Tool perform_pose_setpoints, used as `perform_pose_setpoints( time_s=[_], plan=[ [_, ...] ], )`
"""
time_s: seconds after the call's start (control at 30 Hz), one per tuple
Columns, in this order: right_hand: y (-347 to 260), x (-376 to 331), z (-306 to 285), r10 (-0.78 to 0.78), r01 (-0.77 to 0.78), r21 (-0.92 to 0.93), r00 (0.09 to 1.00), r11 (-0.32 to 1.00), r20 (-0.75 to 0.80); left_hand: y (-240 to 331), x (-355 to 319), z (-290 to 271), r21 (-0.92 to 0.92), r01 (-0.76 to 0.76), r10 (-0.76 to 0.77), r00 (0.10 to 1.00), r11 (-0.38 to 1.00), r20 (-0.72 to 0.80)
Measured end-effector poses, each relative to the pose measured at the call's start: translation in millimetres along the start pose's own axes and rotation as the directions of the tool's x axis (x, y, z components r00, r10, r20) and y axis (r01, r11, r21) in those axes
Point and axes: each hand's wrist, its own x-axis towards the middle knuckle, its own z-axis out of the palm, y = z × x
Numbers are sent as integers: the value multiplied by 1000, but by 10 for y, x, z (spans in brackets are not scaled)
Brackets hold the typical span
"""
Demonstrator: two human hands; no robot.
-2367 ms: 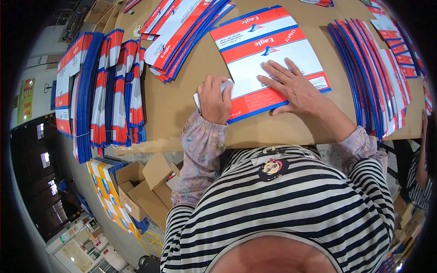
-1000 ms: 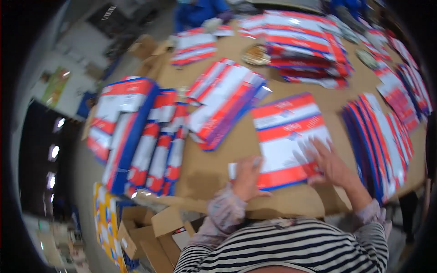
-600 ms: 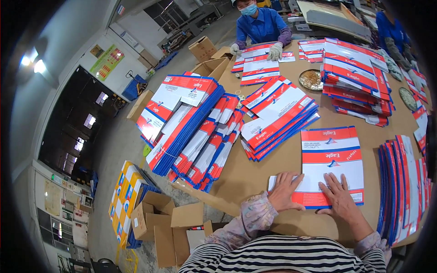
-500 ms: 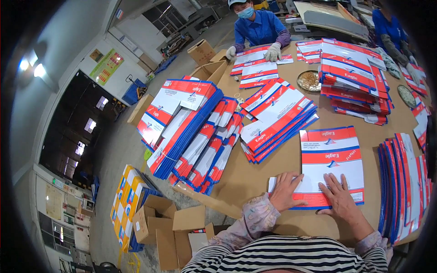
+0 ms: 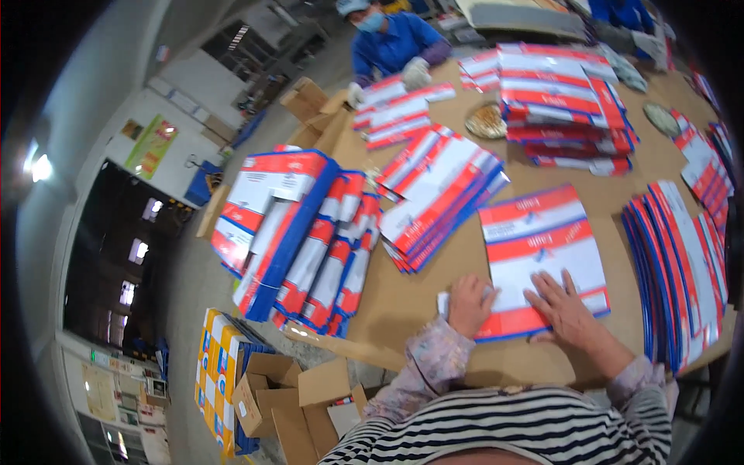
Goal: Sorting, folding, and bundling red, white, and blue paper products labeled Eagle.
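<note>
A flat, folded carton (image 5: 535,273) in red, white and blue lies on the brown table before me. My right hand (image 5: 564,311) rests palm down on its lower right part, fingers spread. At the carton's lower left edge is my left hand (image 5: 469,307), its fingers bent and drawn together on the edge. A small white flap (image 5: 443,303) sticks out to the left of that hand. What lies under the left fingers is hidden, and the picture is somewhat blurred.
Stacks of similar cartons stand at the left (image 5: 275,225), centre (image 5: 438,201), back (image 5: 550,93) and right (image 5: 674,271). A round dish (image 5: 486,121) sits near the back stack. Across the table, a gloved co-worker (image 5: 395,48) handles cartons. Open cardboard boxes (image 5: 298,403) stand below the table's left edge.
The whole view has shifted and tilted. My left fingers, spread before, are now bent closer together at the carton's edge. My right hand stays flat on the carton.
</note>
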Motion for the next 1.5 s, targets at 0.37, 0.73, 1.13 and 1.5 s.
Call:
perform_pose_setpoints(
  time_s=[0.37, 0.73, 1.13, 1.5],
  plan=[
    [17, 195, -27, 38, -11, -195, 991, 981, 132, -202, 199, -33, -283, 46, -38, 999, 958, 33],
    [-206, 94, -476, -159, 169, -415, 985, 894, 58, 64, 266, -379, -422, 117, -103, 993, 899, 55],
    [-43, 1358, -1485, -445, 281, -555, 876, 783, -184, -293, -371, -958, -914, 212, -647, 759, 346, -69],
    [1170, 3070, 263, -192, 181, -142, 979, 973, -72, 190, -434, -499, 82, 151, -170, 926, 985, 337]
  ],
)
